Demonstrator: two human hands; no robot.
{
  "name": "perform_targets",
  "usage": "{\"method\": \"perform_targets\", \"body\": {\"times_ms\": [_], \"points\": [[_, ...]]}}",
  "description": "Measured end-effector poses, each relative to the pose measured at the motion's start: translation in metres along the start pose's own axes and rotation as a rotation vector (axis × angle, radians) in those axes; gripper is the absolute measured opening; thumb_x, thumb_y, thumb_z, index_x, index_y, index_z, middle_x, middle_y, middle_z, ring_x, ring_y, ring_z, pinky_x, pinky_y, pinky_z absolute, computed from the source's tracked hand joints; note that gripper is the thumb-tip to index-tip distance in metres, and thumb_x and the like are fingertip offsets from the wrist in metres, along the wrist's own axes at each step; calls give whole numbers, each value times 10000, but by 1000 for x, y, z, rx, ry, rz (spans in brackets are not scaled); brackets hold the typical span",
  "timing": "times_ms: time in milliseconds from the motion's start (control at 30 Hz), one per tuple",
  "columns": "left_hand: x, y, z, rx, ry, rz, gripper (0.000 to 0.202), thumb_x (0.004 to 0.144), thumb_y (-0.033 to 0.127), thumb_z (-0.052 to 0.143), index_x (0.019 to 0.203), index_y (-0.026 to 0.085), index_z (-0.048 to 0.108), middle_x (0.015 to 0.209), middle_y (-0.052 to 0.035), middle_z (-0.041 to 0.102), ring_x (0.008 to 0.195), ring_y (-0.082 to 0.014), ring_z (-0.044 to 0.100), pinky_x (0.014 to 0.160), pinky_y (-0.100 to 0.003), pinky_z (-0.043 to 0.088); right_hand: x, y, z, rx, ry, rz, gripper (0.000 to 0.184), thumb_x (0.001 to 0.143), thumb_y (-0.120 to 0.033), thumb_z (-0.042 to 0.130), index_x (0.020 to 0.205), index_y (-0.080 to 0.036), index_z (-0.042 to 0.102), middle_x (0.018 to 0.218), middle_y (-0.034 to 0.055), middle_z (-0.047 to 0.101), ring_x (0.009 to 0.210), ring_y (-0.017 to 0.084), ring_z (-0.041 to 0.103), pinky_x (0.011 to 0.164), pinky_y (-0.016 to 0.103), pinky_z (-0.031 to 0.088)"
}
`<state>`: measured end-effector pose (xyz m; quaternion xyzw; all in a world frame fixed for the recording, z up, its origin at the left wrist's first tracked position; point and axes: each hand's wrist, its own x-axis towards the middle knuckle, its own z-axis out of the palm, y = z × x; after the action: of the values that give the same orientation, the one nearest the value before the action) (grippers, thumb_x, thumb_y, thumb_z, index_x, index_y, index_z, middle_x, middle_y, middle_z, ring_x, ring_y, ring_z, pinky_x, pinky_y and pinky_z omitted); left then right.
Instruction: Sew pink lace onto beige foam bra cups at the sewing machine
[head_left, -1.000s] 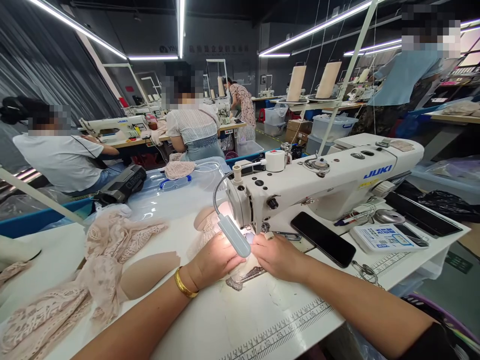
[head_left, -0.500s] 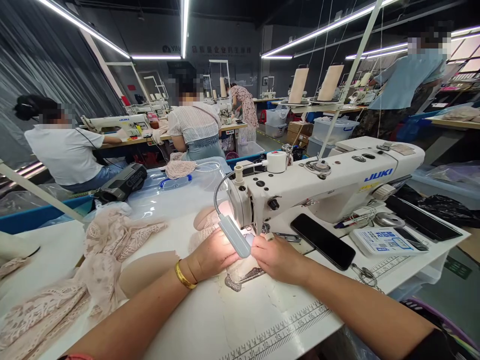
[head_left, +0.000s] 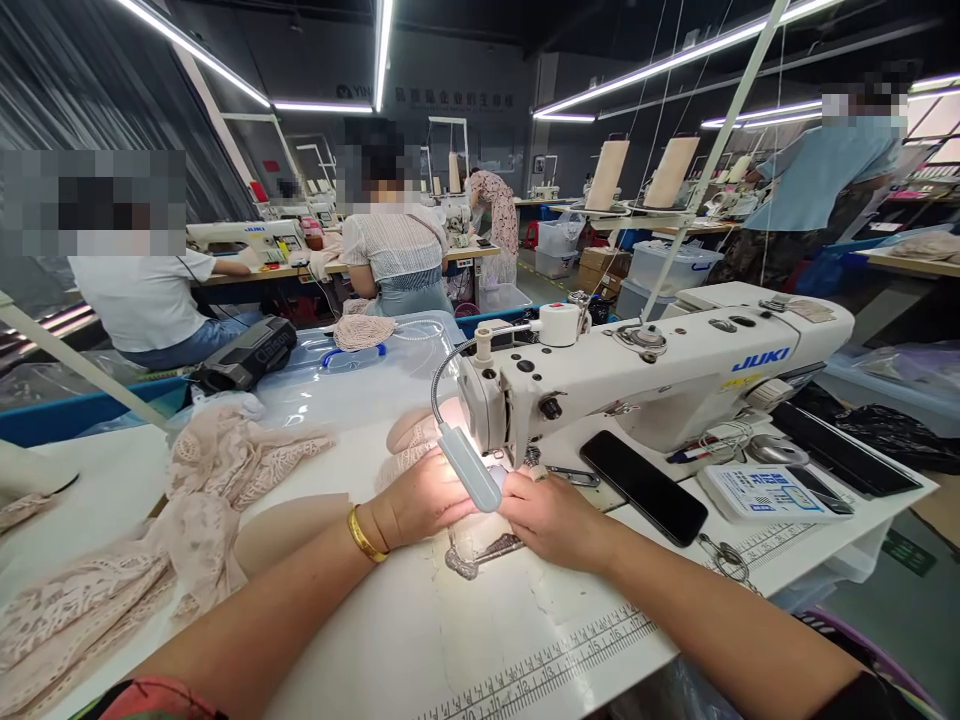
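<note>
My left hand (head_left: 427, 500), with a gold bangle on the wrist, rests beside the sewing machine's needle area, fingers closed on a beige lace piece (head_left: 409, 462). Part of that lace, with a pale pink rounded piece (head_left: 416, 428), lies behind this hand. My right hand (head_left: 555, 515) meets it from the other side, its fingers pinched on the work close to the presser foot. A grey lamp head (head_left: 471, 468) on a bendy neck hangs in front of the fingertips and hides them partly. The white sewing machine (head_left: 637, 370) stands just beyond.
Beige lace fabric (head_left: 202, 500) is heaped at the left. A black phone (head_left: 643, 487), small scissors (head_left: 574, 476) and a white box (head_left: 772, 492) lie at the right. A clear plastic bin (head_left: 360, 375) stands behind. A printed ruler (head_left: 555, 675) runs along the front edge. Several people work beyond.
The view has shifted slightly, so the background sits a little further right. Both hands stay by the needle area, almost unmoved.
</note>
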<state>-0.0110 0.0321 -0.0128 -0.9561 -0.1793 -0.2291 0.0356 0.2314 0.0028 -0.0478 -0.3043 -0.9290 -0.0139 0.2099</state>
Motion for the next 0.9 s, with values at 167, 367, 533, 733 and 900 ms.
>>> {"method": "perform_targets", "body": {"times_ms": [167, 367, 533, 733, 900], "points": [[-1, -8, -1, 11, -12, -10, 255, 1032, 242, 476, 869, 197, 667, 855, -45, 697, 826, -201, 601, 888, -363, 459, 2, -1, -1, 2, -45, 39, 171, 799, -27, 528, 828, -193, 554, 839, 18, 557, 703, 160, 402, 592, 301, 228], [-4, -6, -7, 37, -104, -165, 228, 996, 212, 479, 857, 194, 659, 885, -60, 677, 866, -233, 576, 849, -396, 440, 3, 0, 1, 2, -16, 64, 170, 822, -50, 527, 769, -200, 465, 808, 16, 514, 695, 163, 386, 578, 294, 221], [-12, 2, -4, 61, -91, -282, 247, 980, 129, 422, 868, 188, 634, 913, -77, 670, 876, -239, 588, 846, -399, 471, 1, 3, 0, 75, 37, 20, 173, 880, -70, 475, 769, -202, 492, 807, 28, 529, 731, 178, 434, 599, 304, 258], [-39, 40, -15, 11, 10, -351, 272, 998, 105, 401, 1144, 199, 610, 1023, -73, 713, 937, -217, 653, 851, -357, 534, 8, -29, -12, 722, 8, 290, 102, 997, -300, 510, 966, -210, 544, 882, 33, 617, 756, 180, 532, 692, 323, 396], [-80, 81, -37, -125, 49, -518, 343, 971, 211, 565, 1307, 274, 588, 1265, -78, 704, 1149, -250, 656, 983, -409, 524, 18, -79, -14, 1556, 25, 604, 569, 888, -343, 696, 1363, -215, 409, 766, -48, 583, 723, 150, 537, 664, 275, 405]]}}
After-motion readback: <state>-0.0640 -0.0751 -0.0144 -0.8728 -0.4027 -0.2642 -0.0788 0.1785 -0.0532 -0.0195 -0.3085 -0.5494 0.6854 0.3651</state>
